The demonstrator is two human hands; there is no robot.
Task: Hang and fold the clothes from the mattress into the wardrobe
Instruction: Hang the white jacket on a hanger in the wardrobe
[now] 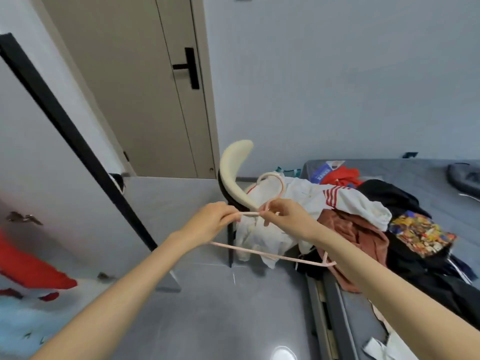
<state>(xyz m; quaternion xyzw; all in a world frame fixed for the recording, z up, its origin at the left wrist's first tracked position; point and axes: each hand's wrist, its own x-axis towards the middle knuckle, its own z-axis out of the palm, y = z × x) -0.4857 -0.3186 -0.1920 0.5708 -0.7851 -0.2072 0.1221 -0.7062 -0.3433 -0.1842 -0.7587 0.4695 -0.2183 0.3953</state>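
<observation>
I hold a pale pink clothes hanger (262, 252) in front of me over the floor. My left hand (213, 220) pinches its upper bar near the neck. My right hand (284, 216) grips the neck just below the hook, which curls up in front of a white garment with red stripes (345, 201). That garment lies on top of a heap of clothes (368, 235) on the grey mattress (415, 172) to the right: pink-brown, black, red and a colourful patterned piece. The wardrobe's door (65, 131), white with a black edge, stands at the left.
A chair with a cream curved backrest (235, 172) and black legs stands just behind the hanger, with white cloth draped over it. A closed beige door (145, 87) is at the back. A red garment (28, 268) shows at the lower left. Grey tiled floor lies below.
</observation>
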